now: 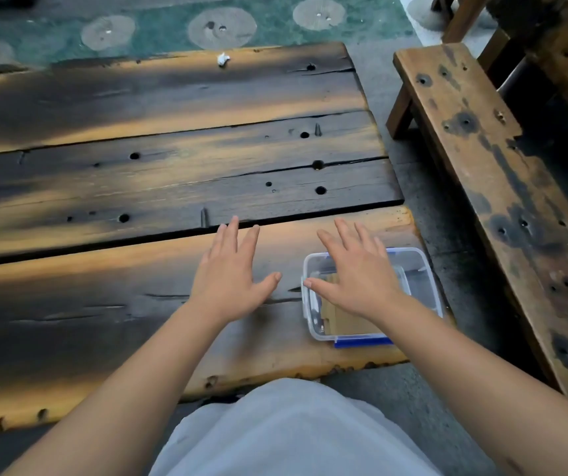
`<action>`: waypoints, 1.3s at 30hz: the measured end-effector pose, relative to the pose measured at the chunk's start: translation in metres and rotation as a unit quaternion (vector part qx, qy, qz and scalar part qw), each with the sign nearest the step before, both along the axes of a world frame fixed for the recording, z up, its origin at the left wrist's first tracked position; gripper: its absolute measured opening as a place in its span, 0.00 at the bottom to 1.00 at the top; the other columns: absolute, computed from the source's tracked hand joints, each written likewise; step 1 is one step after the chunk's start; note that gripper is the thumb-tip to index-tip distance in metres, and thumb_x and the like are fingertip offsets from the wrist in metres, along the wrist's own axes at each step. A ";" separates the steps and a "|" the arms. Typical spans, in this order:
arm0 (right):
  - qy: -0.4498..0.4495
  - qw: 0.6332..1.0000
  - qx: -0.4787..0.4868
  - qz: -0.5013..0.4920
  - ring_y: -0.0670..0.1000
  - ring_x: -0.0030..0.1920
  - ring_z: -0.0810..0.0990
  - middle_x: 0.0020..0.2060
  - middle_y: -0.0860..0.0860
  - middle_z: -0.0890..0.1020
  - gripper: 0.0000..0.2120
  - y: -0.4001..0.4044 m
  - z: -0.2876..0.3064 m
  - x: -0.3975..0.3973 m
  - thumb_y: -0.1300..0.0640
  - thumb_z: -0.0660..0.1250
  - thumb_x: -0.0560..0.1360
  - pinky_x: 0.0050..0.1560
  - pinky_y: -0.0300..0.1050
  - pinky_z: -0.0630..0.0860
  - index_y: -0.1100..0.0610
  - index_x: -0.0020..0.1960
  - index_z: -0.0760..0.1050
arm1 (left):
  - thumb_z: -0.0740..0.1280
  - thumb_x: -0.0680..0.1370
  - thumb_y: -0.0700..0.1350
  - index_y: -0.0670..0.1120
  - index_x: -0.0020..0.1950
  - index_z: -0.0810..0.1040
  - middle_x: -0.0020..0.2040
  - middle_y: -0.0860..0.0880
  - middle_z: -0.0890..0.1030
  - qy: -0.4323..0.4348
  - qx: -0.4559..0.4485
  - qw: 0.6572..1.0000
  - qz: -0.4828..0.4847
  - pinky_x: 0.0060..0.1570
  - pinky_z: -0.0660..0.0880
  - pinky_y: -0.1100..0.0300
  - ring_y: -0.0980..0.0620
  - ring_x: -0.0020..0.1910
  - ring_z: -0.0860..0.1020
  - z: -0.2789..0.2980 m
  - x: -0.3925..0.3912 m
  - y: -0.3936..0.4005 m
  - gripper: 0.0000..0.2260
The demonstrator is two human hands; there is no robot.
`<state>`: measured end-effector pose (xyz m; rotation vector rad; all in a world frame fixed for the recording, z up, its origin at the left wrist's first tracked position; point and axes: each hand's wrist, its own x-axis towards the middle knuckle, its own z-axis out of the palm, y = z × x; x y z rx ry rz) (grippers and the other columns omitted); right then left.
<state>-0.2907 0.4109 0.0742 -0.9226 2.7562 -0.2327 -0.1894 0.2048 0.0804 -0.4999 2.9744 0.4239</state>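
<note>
A clear plastic box [420,269] with a blue clip stands near the front right corner of a dark wooden plank table [138,201]. Tan, wood-coloured pieces [344,322] lie inside it. My right hand [358,273] is spread flat, fingers straight, over the left part of the box; whether it touches the box I cannot tell. My left hand [231,273] is spread flat over the bare tabletop just left of the box, holding nothing.
A small white crumpled scrap [223,59] lies at the table's far edge. A worn wooden bench [502,187] runs along the right, with a grey floor gap between it and the table. A green patterned floor lies beyond the table.
</note>
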 end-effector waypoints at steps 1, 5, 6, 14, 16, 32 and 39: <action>0.000 1.000 -0.002 -0.001 0.59 0.76 0.47 0.78 0.51 0.49 0.43 -0.006 0.002 0.002 0.25 0.52 0.66 0.73 0.62 0.50 0.44 0.76 0.50 | 0.54 0.69 0.70 0.52 0.77 0.53 0.79 0.44 0.49 0.003 -0.006 1.000 0.002 0.72 0.58 0.45 0.43 0.77 0.49 0.002 0.004 -0.006 0.40; 0.005 1.000 0.007 -0.018 0.59 0.76 0.46 0.78 0.51 0.46 0.46 -0.030 0.008 0.010 0.23 0.52 0.65 0.72 0.63 0.52 0.44 0.76 0.49 | 0.52 0.68 0.71 0.53 0.77 0.50 0.79 0.44 0.47 0.002 -0.034 0.999 -0.001 0.72 0.58 0.42 0.43 0.78 0.47 0.012 0.018 -0.031 0.41; 0.006 1.000 0.011 -0.021 0.59 0.76 0.45 0.78 0.51 0.45 0.47 -0.035 0.009 0.013 0.23 0.52 0.64 0.72 0.64 0.52 0.44 0.76 0.48 | 0.52 0.68 0.71 0.53 0.77 0.50 0.79 0.44 0.46 0.002 -0.038 0.999 0.000 0.71 0.58 0.42 0.43 0.78 0.46 0.014 0.021 -0.036 0.41; 0.025 0.999 0.043 -0.021 0.59 0.76 0.43 0.78 0.51 0.42 0.50 -0.072 0.019 0.042 0.20 0.48 0.60 0.71 0.65 0.51 0.43 0.76 0.43 | 0.51 0.67 0.72 0.55 0.77 0.46 0.79 0.45 0.43 0.006 -0.062 0.998 -0.001 0.70 0.57 0.41 0.44 0.78 0.44 0.026 0.051 -0.071 0.42; 0.028 0.998 0.044 -0.020 0.59 0.76 0.43 0.78 0.51 0.41 0.50 -0.076 0.021 0.048 0.20 0.48 0.61 0.71 0.65 0.51 0.43 0.76 0.43 | 0.51 0.68 0.72 0.54 0.77 0.46 0.79 0.45 0.43 0.008 -0.065 0.998 -0.006 0.71 0.56 0.41 0.43 0.78 0.44 0.027 0.054 -0.074 0.42; 0.084 0.992 0.046 -0.077 0.57 0.77 0.46 0.78 0.51 0.45 0.50 -0.069 0.042 0.082 0.20 0.47 0.61 0.70 0.66 0.52 0.44 0.76 0.45 | 0.51 0.69 0.71 0.56 0.77 0.45 0.79 0.45 0.49 0.051 -0.051 0.996 -0.050 0.70 0.55 0.38 0.43 0.78 0.47 0.040 0.062 -0.085 0.40; 0.089 0.986 0.048 -0.131 0.57 0.76 0.47 0.78 0.51 0.47 0.50 -0.052 0.050 0.106 0.20 0.48 0.60 0.70 0.64 0.54 0.44 0.76 0.47 | 0.50 0.69 0.71 0.56 0.76 0.44 0.79 0.46 0.50 0.075 -0.037 0.991 -0.101 0.70 0.55 0.38 0.43 0.78 0.48 0.046 0.054 -0.074 0.40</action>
